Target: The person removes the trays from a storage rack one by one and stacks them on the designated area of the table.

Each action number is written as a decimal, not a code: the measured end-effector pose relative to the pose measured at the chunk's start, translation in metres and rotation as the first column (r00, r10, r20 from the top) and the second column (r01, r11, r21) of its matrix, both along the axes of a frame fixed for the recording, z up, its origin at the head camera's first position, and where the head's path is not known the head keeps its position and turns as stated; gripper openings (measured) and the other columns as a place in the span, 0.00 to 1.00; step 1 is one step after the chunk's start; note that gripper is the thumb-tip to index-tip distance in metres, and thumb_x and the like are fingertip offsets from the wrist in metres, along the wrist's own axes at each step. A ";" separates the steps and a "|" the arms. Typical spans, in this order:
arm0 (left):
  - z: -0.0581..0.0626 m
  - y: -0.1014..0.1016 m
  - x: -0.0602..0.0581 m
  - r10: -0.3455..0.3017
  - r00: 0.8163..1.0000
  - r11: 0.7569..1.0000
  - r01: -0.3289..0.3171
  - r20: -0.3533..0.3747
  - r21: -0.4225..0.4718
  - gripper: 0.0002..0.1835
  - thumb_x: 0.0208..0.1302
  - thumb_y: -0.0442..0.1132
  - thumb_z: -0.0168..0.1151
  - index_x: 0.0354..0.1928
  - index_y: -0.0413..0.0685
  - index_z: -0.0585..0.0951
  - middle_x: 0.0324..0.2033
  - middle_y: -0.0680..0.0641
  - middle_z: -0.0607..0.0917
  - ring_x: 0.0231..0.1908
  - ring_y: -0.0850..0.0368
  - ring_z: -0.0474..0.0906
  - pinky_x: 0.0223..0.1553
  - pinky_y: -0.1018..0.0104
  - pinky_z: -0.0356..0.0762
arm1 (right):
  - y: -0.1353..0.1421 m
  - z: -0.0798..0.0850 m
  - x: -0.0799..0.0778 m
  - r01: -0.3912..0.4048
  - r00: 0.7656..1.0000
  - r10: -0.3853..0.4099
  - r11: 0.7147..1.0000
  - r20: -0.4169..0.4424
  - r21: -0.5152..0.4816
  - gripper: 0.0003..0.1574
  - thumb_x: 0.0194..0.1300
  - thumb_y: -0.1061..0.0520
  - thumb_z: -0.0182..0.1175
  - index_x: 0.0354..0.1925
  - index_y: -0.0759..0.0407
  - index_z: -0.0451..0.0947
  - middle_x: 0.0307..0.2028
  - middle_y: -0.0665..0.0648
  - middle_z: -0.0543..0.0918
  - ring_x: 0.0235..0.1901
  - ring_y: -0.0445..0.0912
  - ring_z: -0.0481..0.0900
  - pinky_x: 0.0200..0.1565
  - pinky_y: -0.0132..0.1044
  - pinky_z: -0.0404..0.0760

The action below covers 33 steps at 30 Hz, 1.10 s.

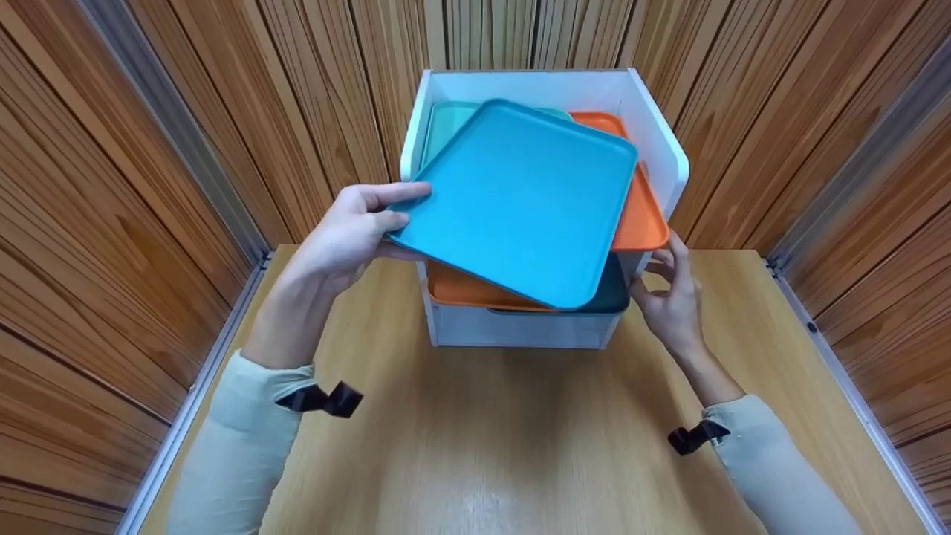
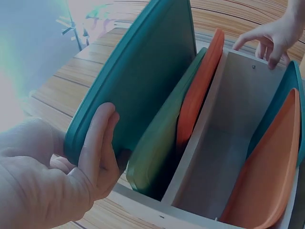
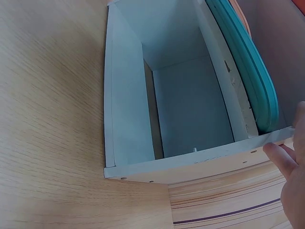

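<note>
My left hand (image 1: 342, 230) pinches a flat blue square tray (image 1: 520, 200) by its left corner, thumb above and other fingers beneath. The tray is held at an angle over the front of a white tiered rack (image 1: 665, 163). Behind it in the top tier lean a mint green tray (image 1: 446, 122) and an orange tray (image 1: 643, 223), both partly covered. At the rack's right side, my right hand (image 1: 672, 297) grips the side panel's edge, close below the orange tray's corner; the right wrist view shows the thumb (image 3: 281, 160) at that edge.
In the middle tier lie another orange tray (image 1: 468, 290) and a dark teal tray (image 1: 613, 290). The rack stands on a wooden table (image 1: 475, 446) against wood-grain panels (image 1: 297, 89), with panel walls on both sides. Metal rails (image 1: 839, 371) run along the table's sides.
</note>
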<state>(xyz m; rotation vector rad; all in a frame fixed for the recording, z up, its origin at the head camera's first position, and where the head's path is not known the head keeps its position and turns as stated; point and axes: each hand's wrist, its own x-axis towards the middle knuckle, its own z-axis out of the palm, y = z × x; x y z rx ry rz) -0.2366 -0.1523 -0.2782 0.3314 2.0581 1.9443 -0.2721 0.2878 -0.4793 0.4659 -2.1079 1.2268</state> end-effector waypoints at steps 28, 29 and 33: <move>-0.049 -0.070 -0.010 -0.370 0.902 0.900 0.407 -0.224 0.154 0.22 0.87 0.32 0.56 0.72 0.58 0.87 0.71 0.54 0.87 0.58 0.58 0.95 0.60 0.62 0.92 | 0.000 -0.003 0.001 0.004 1.000 -0.003 1.000 -0.027 0.024 0.45 0.74 0.72 0.67 0.81 0.62 0.60 0.63 0.74 0.87 0.59 0.18 0.81 0.46 0.17 0.85; -0.051 -0.071 -0.011 -0.371 0.900 0.900 0.409 -0.229 0.152 0.22 0.87 0.32 0.56 0.72 0.59 0.87 0.71 0.54 0.87 0.59 0.58 0.94 0.61 0.62 0.92 | 0.000 -0.003 0.001 0.004 1.000 -0.003 1.000 -0.029 0.027 0.45 0.74 0.72 0.67 0.81 0.62 0.60 0.64 0.73 0.87 0.59 0.18 0.81 0.43 0.17 0.85; -0.057 -0.076 -0.014 -0.378 0.891 0.894 0.422 -0.252 0.148 0.22 0.88 0.34 0.57 0.72 0.60 0.86 0.71 0.54 0.87 0.59 0.58 0.94 0.60 0.61 0.92 | 0.000 -0.003 0.001 0.009 0.999 -0.008 0.999 -0.034 0.034 0.45 0.73 0.73 0.67 0.81 0.62 0.60 0.64 0.72 0.87 0.59 0.18 0.81 0.40 0.17 0.84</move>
